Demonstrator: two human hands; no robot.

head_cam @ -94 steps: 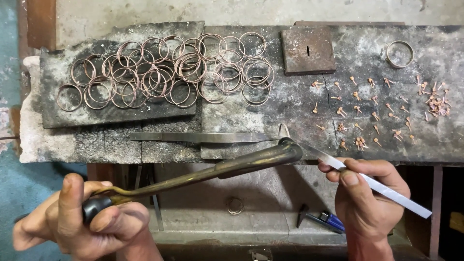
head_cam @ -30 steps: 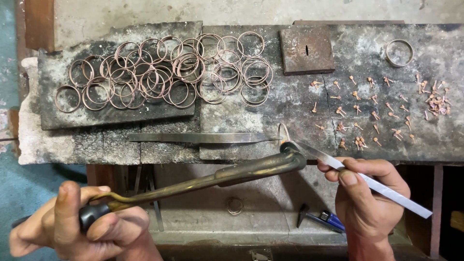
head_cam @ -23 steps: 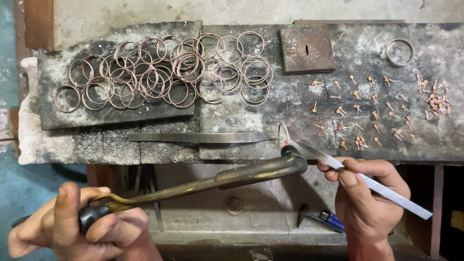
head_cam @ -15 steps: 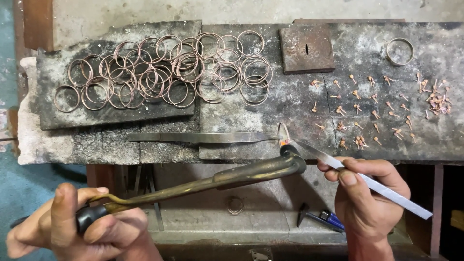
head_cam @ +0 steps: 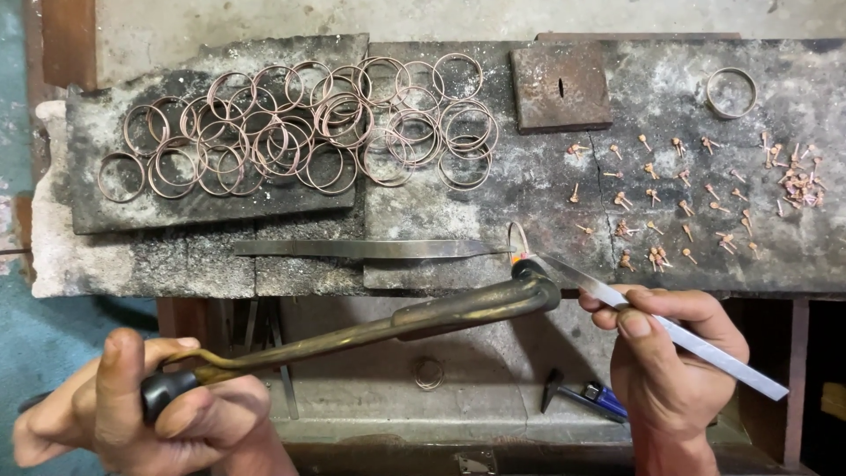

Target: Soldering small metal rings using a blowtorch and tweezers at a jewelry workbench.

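L hand (head_cam: pixel 150 410) fisted on torch (head_cam: pixel 397 322), R hand (head_cam: pixel 674 361) pinching tweezers (head_cam: pixel 670 326)

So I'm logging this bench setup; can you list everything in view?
Wire rings: several dozen, coppery, overlapping on the dark slab, upper left.
Single ring: one, grey, upper right.
Small pins: many, copper, scattered right.
Square metal block: one, rusty, slotted, top centre.
Tweezers: one, grey, lying on bench, tip at a small ring.
Torch: one, brass, left hand.
Flat strip: one, silver, right hand.
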